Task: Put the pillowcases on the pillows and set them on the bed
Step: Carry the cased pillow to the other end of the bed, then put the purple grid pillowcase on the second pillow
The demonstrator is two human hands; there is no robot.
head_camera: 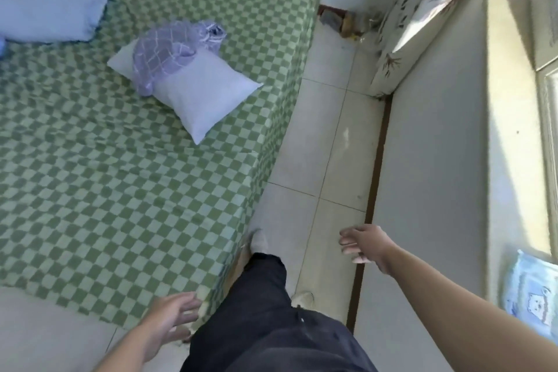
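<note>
The green checked bed (pixel 120 190) carries a bare pillow (pixel 205 93) near its right edge, a crumpled pillowcase (pixel 169 51) draped over it. Both look soft and light; I'd take the case by its open hem. My left hand (pixel 172 320) and right hand (pixel 365 243) hang loose, holding nothing.

No text reads clearly; the blue packet (pixel 531 302) perhaps bears print, too blurred.
</note>
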